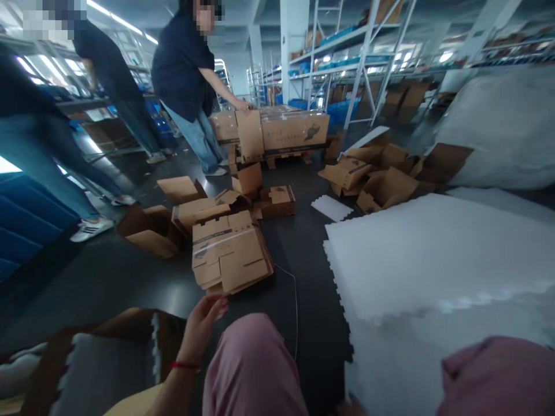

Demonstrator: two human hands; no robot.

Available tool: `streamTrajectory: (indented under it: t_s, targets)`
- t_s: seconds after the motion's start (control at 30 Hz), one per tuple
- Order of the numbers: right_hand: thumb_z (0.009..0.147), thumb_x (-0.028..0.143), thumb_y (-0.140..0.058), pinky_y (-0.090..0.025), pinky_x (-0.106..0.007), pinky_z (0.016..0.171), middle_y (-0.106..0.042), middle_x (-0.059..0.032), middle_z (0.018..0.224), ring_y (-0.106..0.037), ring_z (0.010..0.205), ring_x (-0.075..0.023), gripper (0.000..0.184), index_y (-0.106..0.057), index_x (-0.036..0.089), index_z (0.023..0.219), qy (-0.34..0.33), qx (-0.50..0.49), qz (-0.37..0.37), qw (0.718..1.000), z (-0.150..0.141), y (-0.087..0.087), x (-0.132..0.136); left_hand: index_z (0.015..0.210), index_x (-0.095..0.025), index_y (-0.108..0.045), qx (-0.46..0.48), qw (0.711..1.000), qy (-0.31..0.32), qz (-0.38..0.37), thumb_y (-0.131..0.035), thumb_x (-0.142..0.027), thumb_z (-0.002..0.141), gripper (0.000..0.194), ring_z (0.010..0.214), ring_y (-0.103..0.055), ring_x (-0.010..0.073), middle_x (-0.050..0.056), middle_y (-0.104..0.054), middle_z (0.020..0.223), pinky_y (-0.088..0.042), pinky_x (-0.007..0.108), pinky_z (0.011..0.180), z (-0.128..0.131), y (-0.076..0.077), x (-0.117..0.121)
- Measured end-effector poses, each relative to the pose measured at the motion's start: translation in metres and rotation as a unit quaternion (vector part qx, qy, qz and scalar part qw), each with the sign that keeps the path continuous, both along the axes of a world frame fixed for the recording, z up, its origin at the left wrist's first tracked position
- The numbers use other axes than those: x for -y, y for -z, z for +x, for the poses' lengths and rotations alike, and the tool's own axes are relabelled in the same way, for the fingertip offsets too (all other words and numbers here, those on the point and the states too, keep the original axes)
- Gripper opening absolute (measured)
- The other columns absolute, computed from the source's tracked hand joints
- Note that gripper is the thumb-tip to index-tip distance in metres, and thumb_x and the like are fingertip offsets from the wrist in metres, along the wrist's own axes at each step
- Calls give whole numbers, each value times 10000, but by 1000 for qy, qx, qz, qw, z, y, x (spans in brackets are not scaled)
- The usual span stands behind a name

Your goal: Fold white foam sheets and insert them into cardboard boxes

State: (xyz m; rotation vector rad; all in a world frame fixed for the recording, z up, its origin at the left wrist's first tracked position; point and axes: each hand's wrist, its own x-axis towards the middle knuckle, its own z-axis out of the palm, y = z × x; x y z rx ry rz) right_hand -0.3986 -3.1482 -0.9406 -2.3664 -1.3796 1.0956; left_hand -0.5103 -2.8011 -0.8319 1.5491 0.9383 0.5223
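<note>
Your left hand (203, 321), half open with no hold visible, is just beside the near edge of the flattened cardboard boxes (234, 254), which lie beyond it, slightly right, contact unclear.

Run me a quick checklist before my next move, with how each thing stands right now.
1. Left hand free of any load: ok; none shows in its curled fingers.
2. Left hand touching the stack of flattened brown cardboard boxes: cannot tell; the fingertips are at its near edge.
3. Pale narrow band across the stack: ok; its tightness cannot be told.
4. Dark smooth floor free of loose cords: not ok; a thin white cord lies beyond the stack's right side.
5. White notch-edged sheets on the right evenly aligned: not ok; their edges are staggered.
</note>
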Motion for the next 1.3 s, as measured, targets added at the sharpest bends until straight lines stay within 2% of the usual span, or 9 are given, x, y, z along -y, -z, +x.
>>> streamTrajectory:
  t_s: [0.13, 0.23, 0.37, 0.5, 0.63, 0.73, 0.83, 1.1, 1.3]
  targets:
    - [528, 341, -768, -342, -527, 986, -598, -141, 1178, -523, 1127, -352, 737, -563, 253, 1230, -54, 88, -47, 994, 56, -63, -10, 928, -180, -596, -6, 1000, -1, 7, -647, -526, 675, 431, 888, -648, 220, 57, -688, 876, -505, 308, 831, -46, -53, 43]
    - [735, 335, -617, -383, -405, 1000, -571, -115, 1236, -527, 1134, -260, 590, -497, 190, 1294, 19, 195, 75, 978, 114, -139, 12, 939, -186, -592, -4, 999, -19, 29, -667, -504, 665, 427, 886, -647, 215, 53, -692, 875, -503, 289, 819, -64, -73, 52]
    - [853, 499, -433, -424, -415, 950, -567, -110, 1237, -556, 1086, -245, 513, -505, 189, 1255, 137, 356, 236, 894, 180, -225, 74, 938, -178, -592, 20, 996, -62, 66, -664, -476, 674, 405, 866, -648, 198, 47, -686, 878, -505, 274, 801, -87, -86, 44]
    - [793, 711, -328, -462, -436, 764, -628, -169, 1094, -613, 921, -284, 668, -590, 213, 1152, 148, 431, 218, 863, 231, -261, 105, 935, -164, -577, -1, 985, -68, 158, -629, -481, 697, 400, 810, -654, 199, 48, -679, 830, -514, 296, 754, -91, -117, 13]
    - [817, 645, -352, -449, -408, 731, -637, -180, 1011, -616, 891, -275, 653, -614, 127, 1117, 80, 427, 180, 883, 266, -265, 36, 987, -139, -557, -155, 925, -14, 348, -493, -411, 801, 335, 791, -634, 174, 66, -676, 873, -494, 287, 730, -46, -158, -53]
    - [820, 423, -527, -445, -423, 775, -630, -156, 1072, -594, 965, -292, 429, -595, 139, 1134, 10, 404, 124, 906, 276, -249, -66, 1040, -133, -569, -308, 845, 9, 436, -502, -336, 805, 318, 813, -591, 174, 70, -664, 937, -461, 305, 763, 9, -173, -119]
    - [794, 303, -581, -450, -431, 817, -624, -140, 1090, -565, 1038, -300, 355, -593, 171, 1123, -58, 378, 72, 921, 284, -201, -171, 1037, -106, -585, -356, 819, 5, 450, -484, -295, 810, 312, 862, -572, 203, 97, -650, 981, -433, 359, 812, 74, -160, -184]
    - [676, 217, -662, -410, -435, 925, -564, -149, 1220, -491, 1159, -304, 547, -554, 178, 1212, -100, 288, 5, 953, 326, 0, -336, 1081, -160, -583, -401, 752, 76, 517, -462, -227, 793, 319, 1047, -543, 283, 143, -599, 1125, -405, 390, 879, 242, -8, -316]
    - [666, 107, -576, -235, -478, 1070, -375, -134, 1418, -311, 1317, -290, 708, -415, 177, 1351, -111, 278, 41, 953, 384, 70, -356, 1284, -124, -428, -388, 743, 97, 536, -371, -93, 803, 486, 1289, -323, 261, 156, -428, 1363, -251, 422, 1036, 312, 77, -407]
